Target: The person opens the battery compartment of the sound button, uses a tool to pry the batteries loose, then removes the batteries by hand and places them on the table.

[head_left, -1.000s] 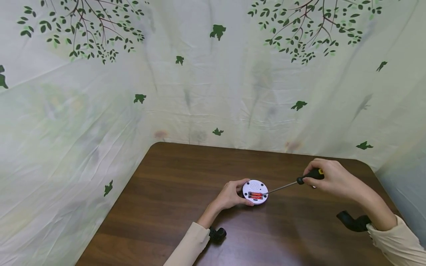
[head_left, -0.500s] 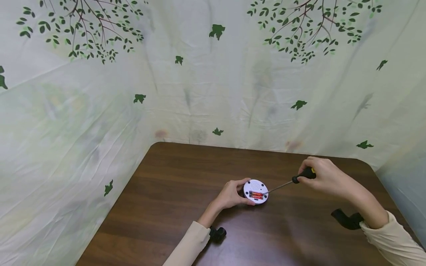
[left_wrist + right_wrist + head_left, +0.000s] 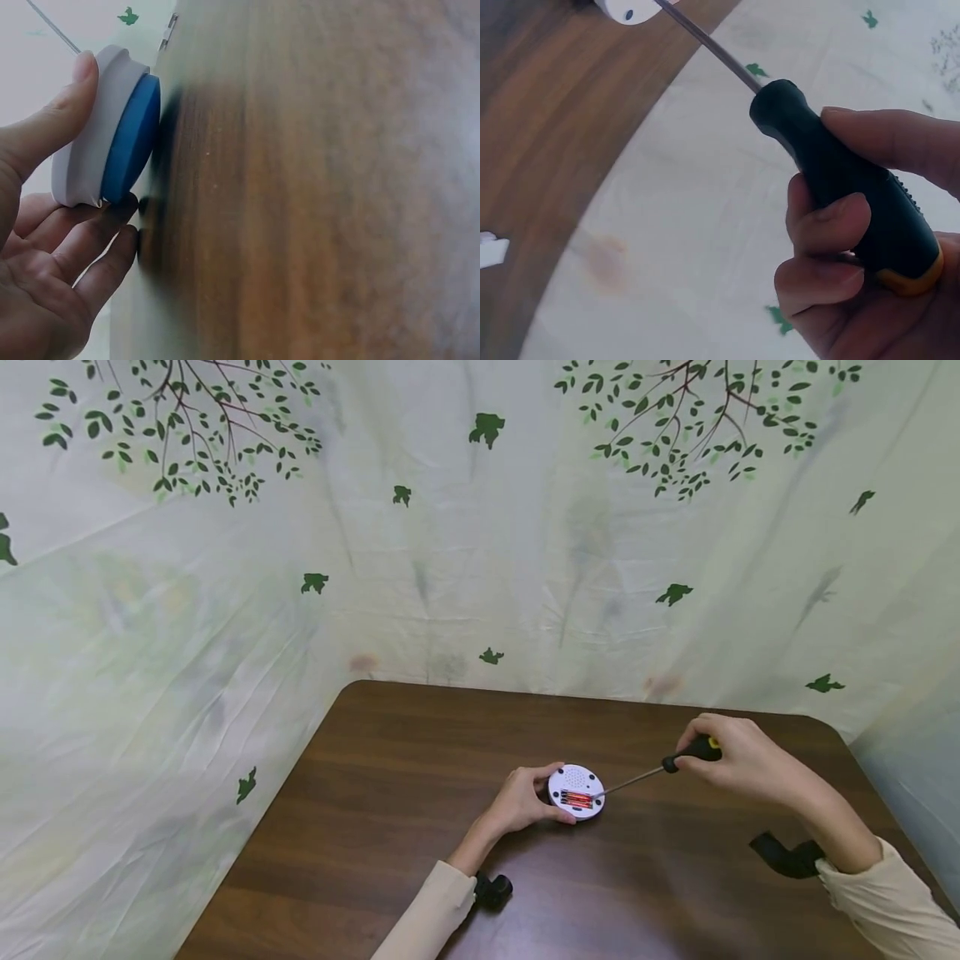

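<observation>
A round white device (image 3: 575,777) with a speaker grille and dark spots on its upward face sits above the table, held at its left edge by my left hand (image 3: 519,799). Red batteries (image 3: 576,800) lie in its uncovered compartment. From the left wrist, its blue lower part (image 3: 133,139) shows close to the wood, thumb on the white side and fingers around the rim. My right hand (image 3: 738,762) grips the dark handle of a screwdriver (image 3: 844,184) with a yellow-orange end. Its thin metal shaft (image 3: 636,780) slants down to the left, the tip right at the batteries' right end.
The brown wooden table (image 3: 420,743) ends at a pale cloth (image 3: 450,568) printed with leaves and branches. A small white piece (image 3: 491,251) lies on the table at the right wrist view's left edge. Black wrist mounts (image 3: 787,856) sit at both sleeves.
My right hand and the screwdriver handle shifted left, then slightly back right, while the tip stayed at the batteries. The left hand and the device have hardly moved.
</observation>
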`<state>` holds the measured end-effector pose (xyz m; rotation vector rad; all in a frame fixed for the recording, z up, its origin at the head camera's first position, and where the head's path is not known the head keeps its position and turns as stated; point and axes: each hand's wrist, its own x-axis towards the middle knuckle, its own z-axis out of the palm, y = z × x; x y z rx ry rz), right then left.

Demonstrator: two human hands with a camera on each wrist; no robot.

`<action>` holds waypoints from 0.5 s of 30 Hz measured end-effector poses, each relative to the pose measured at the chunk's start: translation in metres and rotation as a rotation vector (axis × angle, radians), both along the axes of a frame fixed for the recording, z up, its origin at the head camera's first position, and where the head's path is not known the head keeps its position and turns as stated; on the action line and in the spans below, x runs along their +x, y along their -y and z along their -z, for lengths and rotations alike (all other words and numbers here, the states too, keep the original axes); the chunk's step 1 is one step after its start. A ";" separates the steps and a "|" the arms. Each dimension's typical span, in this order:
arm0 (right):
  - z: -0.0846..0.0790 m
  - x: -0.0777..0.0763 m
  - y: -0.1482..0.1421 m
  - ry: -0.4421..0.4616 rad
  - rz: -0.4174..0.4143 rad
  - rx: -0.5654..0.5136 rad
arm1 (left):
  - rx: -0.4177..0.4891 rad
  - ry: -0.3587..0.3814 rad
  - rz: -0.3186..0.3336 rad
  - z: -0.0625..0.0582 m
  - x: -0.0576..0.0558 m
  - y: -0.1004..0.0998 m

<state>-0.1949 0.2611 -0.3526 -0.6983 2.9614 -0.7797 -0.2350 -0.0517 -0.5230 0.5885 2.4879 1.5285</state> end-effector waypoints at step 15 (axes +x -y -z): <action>0.061 0.013 -0.054 0.154 0.134 -0.190 | 0.069 0.037 0.015 0.003 -0.002 0.001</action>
